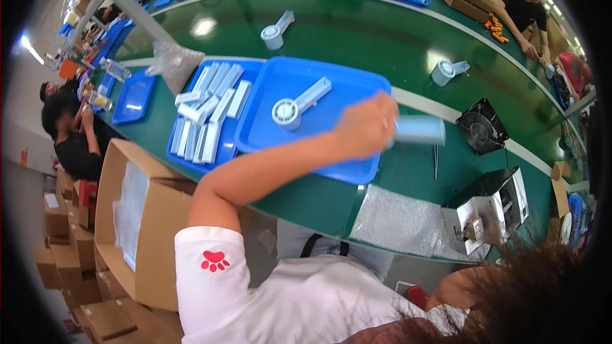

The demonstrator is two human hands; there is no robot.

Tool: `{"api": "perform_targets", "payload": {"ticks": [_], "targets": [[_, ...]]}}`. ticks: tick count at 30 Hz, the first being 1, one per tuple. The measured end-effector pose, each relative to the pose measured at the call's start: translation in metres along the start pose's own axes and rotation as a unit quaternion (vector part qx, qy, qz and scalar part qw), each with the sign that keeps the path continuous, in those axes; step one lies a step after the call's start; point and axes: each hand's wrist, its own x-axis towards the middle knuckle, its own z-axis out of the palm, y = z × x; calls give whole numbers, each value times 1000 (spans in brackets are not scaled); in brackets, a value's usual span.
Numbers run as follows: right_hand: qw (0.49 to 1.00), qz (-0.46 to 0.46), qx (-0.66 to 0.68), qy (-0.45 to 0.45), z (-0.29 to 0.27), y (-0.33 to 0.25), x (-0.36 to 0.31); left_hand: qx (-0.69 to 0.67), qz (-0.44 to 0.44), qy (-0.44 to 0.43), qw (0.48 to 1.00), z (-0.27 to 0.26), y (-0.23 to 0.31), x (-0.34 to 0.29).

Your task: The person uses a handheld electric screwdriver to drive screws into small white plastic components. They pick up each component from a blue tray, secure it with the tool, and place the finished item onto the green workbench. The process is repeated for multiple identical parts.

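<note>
Across our glossy green counter lies a blue rectangular plastic tray, with our left hand above its right side; our right hand is out of view. The grip looks closed round the left end of a motion-blurred pale-blue oblong piece, whose long axis runs nine to three o'clock, free end at three. From the hand, a whitish round-headed plastic piece lies in the tray at nine, its straight handle toward two.
</note>
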Motion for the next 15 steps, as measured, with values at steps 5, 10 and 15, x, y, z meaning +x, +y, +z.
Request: {"api": "perform_targets", "payload": {"ticks": [5,10,15], "targets": [[988,11,-153,34,19,66,-25,142,-146,86,975,-9,-132,135],[980,-2,-196,20,41,92,-12,218,-263,2,940,-18,-191,181],[989,-7,-144,44,27,78,-14,432,-254,45,864,-79,-215,145]]}}
